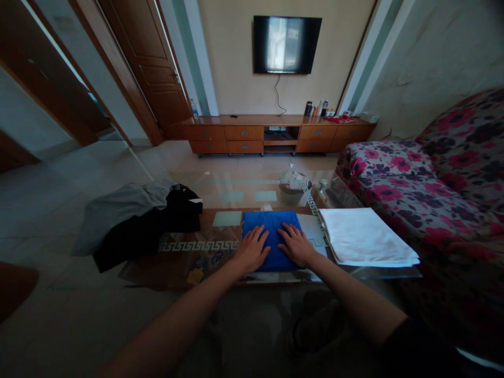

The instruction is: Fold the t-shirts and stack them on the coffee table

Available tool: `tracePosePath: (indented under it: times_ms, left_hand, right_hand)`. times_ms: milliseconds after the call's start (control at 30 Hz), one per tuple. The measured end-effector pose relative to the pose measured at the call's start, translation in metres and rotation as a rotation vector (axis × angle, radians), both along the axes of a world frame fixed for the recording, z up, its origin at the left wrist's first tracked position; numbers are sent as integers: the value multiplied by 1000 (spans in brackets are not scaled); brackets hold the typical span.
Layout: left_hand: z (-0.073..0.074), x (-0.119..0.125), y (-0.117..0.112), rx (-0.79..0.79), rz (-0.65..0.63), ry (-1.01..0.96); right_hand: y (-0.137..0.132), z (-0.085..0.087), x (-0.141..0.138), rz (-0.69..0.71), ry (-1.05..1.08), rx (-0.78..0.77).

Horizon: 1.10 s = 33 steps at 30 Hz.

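Observation:
A folded blue cloth (271,223) lies flat on the glass coffee table (220,191) in front of me. My left hand (252,249) rests on its left half, fingers spread and flat. My right hand (296,244) presses its right half, fingers also stretched out. Neither hand grips anything. Right of the blue cloth sits a folded white cloth (364,236) in a neat stack.
A heap of grey and black clothes (137,218) covers the table's left end. A small bowl-like dish (292,191) stands at the far side. A floral sofa (433,178) runs along the right. A wooden TV cabinet (275,134) and wall TV (286,44) stand at the back.

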<state>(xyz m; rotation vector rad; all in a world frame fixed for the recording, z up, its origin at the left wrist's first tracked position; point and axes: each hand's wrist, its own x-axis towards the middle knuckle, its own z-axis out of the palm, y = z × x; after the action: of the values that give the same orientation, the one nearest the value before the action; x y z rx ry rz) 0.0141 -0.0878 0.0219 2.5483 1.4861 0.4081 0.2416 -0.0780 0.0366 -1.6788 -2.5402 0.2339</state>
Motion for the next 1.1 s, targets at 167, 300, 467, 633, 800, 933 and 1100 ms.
tracePosePath:
  times_ms: [167, 300, 467, 633, 800, 933, 1100]
  left_hand:
    - [-17, -5, -2, -4, -28, 36]
    - [-13, -11, -5, -8, -104, 57]
    - [-7, -15, -9, -42, -111, 60]
    - [2, -12, 3, -70, -73, 19]
    - [3, 5, 29, 31, 118, -25]
    - [-10, 11, 48, 50, 157, 15]
    - [-24, 4, 56, -10, 188, 20]
  right_hand:
    - [-14, -21, 5, -8, -19, 23]
    - [-17, -19, 6, 32, -18, 38]
    - [-19, -20, 5, 57, -36, 31]
    - [-14, -6, -2, 13, -20, 9]
    - [13, 15, -36, -101, 79, 146]
    - [35, 4, -58, -79, 63, 90]
    - [47, -21, -44, -138, 46, -35]
